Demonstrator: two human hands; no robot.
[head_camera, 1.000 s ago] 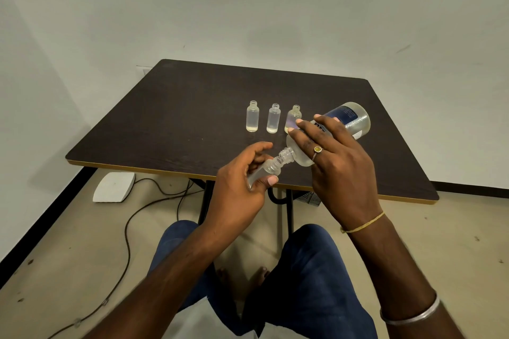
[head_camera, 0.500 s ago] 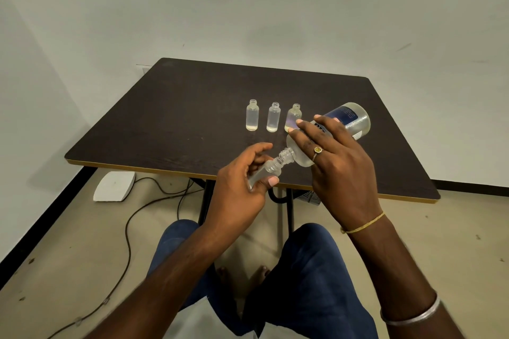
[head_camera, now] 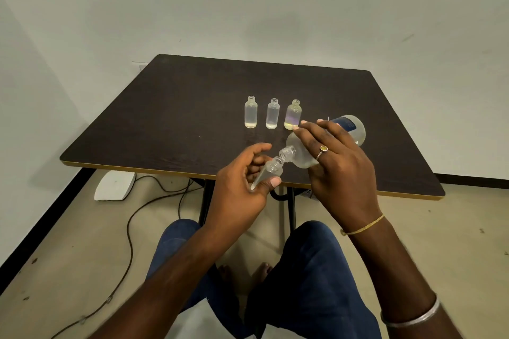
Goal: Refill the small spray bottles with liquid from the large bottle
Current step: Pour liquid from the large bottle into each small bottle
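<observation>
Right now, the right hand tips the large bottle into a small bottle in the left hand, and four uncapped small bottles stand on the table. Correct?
No: the head view shows three uncapped small bottles on the table, not four. The right hand does tip the large bottle into the held small bottle in the left hand.

place: bare plain room | cues: blank wall (head_camera: 248,8), dark table (head_camera: 192,107), floor cable (head_camera: 129,242)
</observation>
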